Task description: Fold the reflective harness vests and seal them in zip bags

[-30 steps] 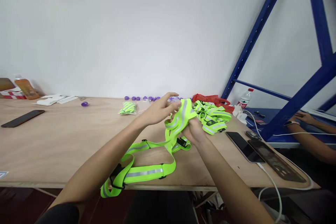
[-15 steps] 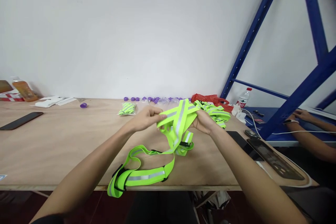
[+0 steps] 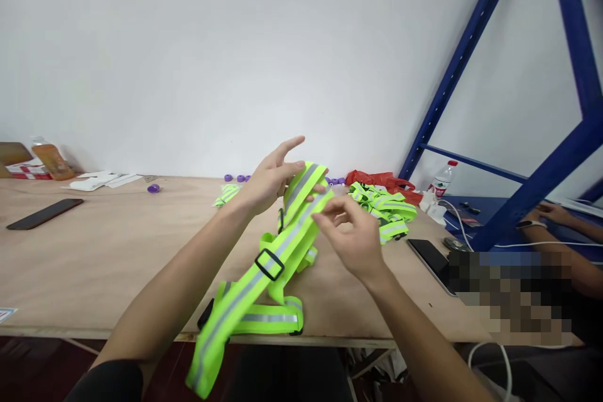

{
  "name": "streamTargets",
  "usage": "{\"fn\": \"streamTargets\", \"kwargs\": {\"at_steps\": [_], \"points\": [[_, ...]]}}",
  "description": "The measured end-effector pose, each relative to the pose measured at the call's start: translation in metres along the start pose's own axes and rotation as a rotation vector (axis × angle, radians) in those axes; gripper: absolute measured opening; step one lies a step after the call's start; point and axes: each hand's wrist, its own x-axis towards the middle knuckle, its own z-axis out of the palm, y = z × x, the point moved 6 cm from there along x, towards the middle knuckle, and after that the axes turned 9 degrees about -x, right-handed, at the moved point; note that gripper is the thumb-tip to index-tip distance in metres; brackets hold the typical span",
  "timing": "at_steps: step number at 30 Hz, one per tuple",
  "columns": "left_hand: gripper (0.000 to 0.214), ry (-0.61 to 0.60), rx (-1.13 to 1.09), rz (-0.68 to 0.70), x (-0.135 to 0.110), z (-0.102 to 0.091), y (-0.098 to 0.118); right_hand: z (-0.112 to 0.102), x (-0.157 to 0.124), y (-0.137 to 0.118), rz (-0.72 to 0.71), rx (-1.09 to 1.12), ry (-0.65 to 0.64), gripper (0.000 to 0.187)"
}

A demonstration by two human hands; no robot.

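Note:
A neon yellow-green reflective strap vest with grey stripes and black buckles hangs from my left hand above the wooden table. My left hand holds the strap's top end against its palm, with the index finger stretched up. My right hand hovers just right of the strap with fingers loosely spread, touching nothing I can make out. The vest's lower loops rest at the table's front edge, and one end hangs past it.
A pile of similar vests and a red bag lie at the back right. A bagged vest, purple caps, a black phone, another phone and a water bottle are around. Another person's arm rests at far right by blue shelving.
The strap has been drawn out long and lifted by my left hand. My right hand has let go of it and opened. The vest's loops slid toward the front edge.

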Motion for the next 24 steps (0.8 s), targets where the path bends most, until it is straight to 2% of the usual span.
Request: {"fn": "streamTargets", "kwargs": {"at_steps": [3,6,8,10,13,17,19,21,24], "points": [[0.084,-0.082,0.026,0.064,0.0,0.013,0.008,0.028,0.0,-0.005,0.088,-0.005,-0.169,0.037],[0.084,-0.127,0.082,0.143,0.003,0.022,0.016,0.055,0.003,0.008,0.176,0.263,-0.338,0.051],[0.082,-0.11,0.114,0.204,0.006,0.02,0.025,0.066,0.002,0.02,0.217,0.405,-0.468,0.052],[0.078,-0.045,0.146,0.249,0.011,0.008,0.039,0.064,0.001,0.035,0.24,0.44,-0.559,0.042],[0.068,0.099,0.169,0.251,0.012,-0.02,0.065,0.038,0.015,0.063,0.305,0.48,-0.527,0.033],[0.058,0.221,0.057,0.216,-0.005,-0.05,0.101,-0.012,0.055,0.094,0.395,0.575,-0.341,0.045],[0.053,0.205,-0.012,0.284,-0.019,-0.057,0.117,-0.037,0.077,0.101,0.377,0.459,-0.264,0.046],[0.055,0.137,0.007,0.337,-0.034,-0.061,0.129,-0.059,0.095,0.103,0.357,0.336,-0.201,0.038],[0.063,0.001,0.22,0.228,-0.048,-0.071,0.135,-0.087,0.114,0.1,0.368,0.236,-0.169,0.024]]}}
